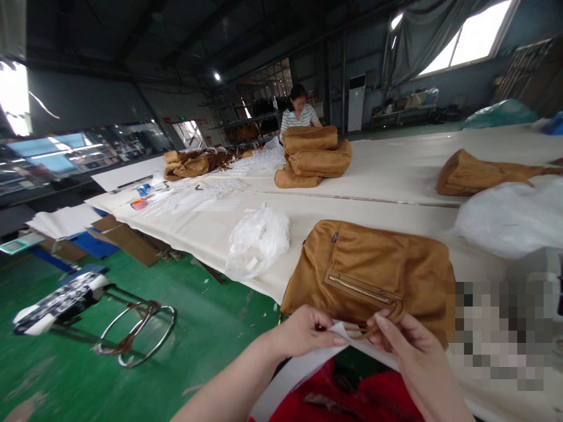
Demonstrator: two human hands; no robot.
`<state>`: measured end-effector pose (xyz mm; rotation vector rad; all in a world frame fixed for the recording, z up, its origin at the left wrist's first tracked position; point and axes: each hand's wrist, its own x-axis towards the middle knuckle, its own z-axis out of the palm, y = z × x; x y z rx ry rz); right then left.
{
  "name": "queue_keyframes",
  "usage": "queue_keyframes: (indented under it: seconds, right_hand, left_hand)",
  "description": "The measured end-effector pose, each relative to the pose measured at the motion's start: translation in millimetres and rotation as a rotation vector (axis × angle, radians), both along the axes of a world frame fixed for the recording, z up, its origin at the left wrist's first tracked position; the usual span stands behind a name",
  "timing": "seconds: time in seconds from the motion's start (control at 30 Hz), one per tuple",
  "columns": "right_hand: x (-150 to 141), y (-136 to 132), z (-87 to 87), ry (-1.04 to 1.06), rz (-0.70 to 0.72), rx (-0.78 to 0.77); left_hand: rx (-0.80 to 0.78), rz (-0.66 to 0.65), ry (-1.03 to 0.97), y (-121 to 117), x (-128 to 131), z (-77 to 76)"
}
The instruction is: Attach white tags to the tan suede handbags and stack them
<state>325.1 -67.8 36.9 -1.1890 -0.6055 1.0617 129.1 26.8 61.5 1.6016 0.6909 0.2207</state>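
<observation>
Locate the brown bag (373, 258) directly in front of you, lying flat on the white-covered table (396, 212) at its near edge. Its long axis runs left to right, dropping slightly toward the right end. The zipper (358, 289) on its upper face slants the same way, its right end nearer you.

Your left hand (303, 331) pinches a white sheet (328, 353) between thumb and fingers. Your right hand (407, 339) grips a thin brown strap (363, 334) between thumb and forefinger; its attachment point cannot be determined. Your hands obscure part of the bag's near edge. A pixelated patch (501, 340) covers the area at the bag's right end. The white sheet passes behind your left forearm.

A small dark label (335, 237) sits near the far left corner of the bag; its lettering is too small to read. Beyond, a co-worker (285, 121) is partly hidden behind stacked brown bags (317, 159).
</observation>
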Motion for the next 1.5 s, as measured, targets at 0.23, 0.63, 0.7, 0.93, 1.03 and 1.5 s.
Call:
queue_keyframes:
  seconds: [0.23,0.63,0.7,0.93,1.03,1.5]
  right_hand:
    - [-13,16,-1.7,-0.277,0.054,0.004]
    - [-14,7,0.7,-0.464,0.187,-0.025]
    - [-12,-2,0.4,-0.798,0.192,0.005]
    - [30,-14,17.1,-1.483,-0.051,0.219]
    - [45,3,11.0,-1.550,0.134,0.397]
    - [53,-1,-13.8,-1.525,0.010,0.270]
  left_hand:
    - [0.316,-0.128,0.016,10,6,10.3]
    - [0.503,-0.072,0.042,2,19,26.7]
    - [0.533,-0.064,0.090,1,20,27.9]
    - [0.530,-0.209,0.341,6,12,23.9]
    - [0.516,-0.199,0.347,8,16,22.1]
    - [0.628,-0.115,0.503,12,58,17.3]
